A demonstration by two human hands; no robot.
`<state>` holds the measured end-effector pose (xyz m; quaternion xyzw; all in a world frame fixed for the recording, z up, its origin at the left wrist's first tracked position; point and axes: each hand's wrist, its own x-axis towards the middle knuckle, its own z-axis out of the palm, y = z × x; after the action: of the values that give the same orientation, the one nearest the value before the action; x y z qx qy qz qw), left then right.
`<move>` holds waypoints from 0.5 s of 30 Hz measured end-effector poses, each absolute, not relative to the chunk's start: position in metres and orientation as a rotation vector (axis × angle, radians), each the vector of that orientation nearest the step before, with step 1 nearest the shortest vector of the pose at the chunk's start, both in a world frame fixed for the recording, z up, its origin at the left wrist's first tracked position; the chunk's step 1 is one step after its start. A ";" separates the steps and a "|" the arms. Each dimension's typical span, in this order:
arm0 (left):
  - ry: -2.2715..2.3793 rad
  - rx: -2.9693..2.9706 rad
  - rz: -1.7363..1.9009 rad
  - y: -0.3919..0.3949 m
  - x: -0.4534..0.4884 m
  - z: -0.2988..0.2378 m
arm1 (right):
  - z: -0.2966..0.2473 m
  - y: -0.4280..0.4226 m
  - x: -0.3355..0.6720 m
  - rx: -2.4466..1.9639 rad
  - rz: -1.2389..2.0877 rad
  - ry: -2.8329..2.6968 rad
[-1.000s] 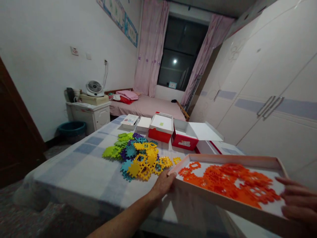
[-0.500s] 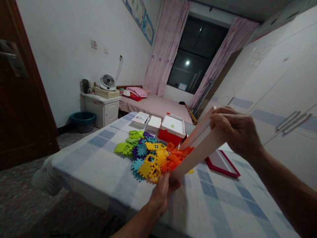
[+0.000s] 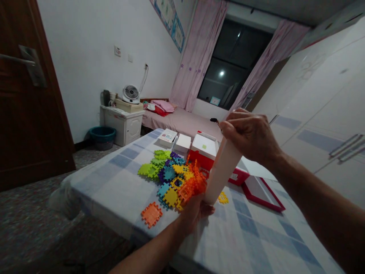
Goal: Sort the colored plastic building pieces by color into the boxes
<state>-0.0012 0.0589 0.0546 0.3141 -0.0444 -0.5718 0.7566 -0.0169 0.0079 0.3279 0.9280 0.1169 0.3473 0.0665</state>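
Observation:
Both my hands grip a white box (image 3: 226, 167), tipped steeply on its edge above the table. My right hand (image 3: 251, 133) is closed over its upper end. Around the lower end my left hand (image 3: 196, 211) is wrapped, its fingers partly behind the box. Orange building pieces (image 3: 195, 180) lie heaped against the box's open side. Beside them are yellow pieces (image 3: 172, 196), blue pieces (image 3: 169, 173) and green pieces (image 3: 151, 167), all flat with notched edges. One orange square piece (image 3: 151, 214) lies apart near the table's front edge. The inside of the box is hidden.
A red and white box (image 3: 203, 146) and two small white boxes stand behind the pile. To the right lies a dark red box lid (image 3: 266, 196). A yellow piece (image 3: 223, 197) is beside the white box. The checked tablecloth (image 3: 105, 182) covers the table.
My hands have tipped the white box more upright, its top moving left. Orange pieces have slid out onto the pile, and one square now lies at the front.

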 end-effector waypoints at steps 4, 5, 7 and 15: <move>-0.286 0.722 -1.200 0.058 0.000 0.060 | 0.339 0.022 -0.028 2.723 1.128 0.359; -0.278 0.698 -1.188 0.057 -0.002 0.060 | 0.339 0.024 -0.030 2.708 1.127 0.363; -0.172 0.659 -1.232 0.055 -0.008 0.060 | 0.336 0.025 -0.033 2.716 1.033 0.383; -0.071 0.649 -1.307 0.055 -0.032 0.065 | 0.330 0.016 -0.089 2.705 1.007 0.327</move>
<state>-0.0319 0.0550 0.0650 0.2965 -0.0323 -0.5968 0.7449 -0.0892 0.0156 0.3297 0.9247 0.1119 0.3443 0.1179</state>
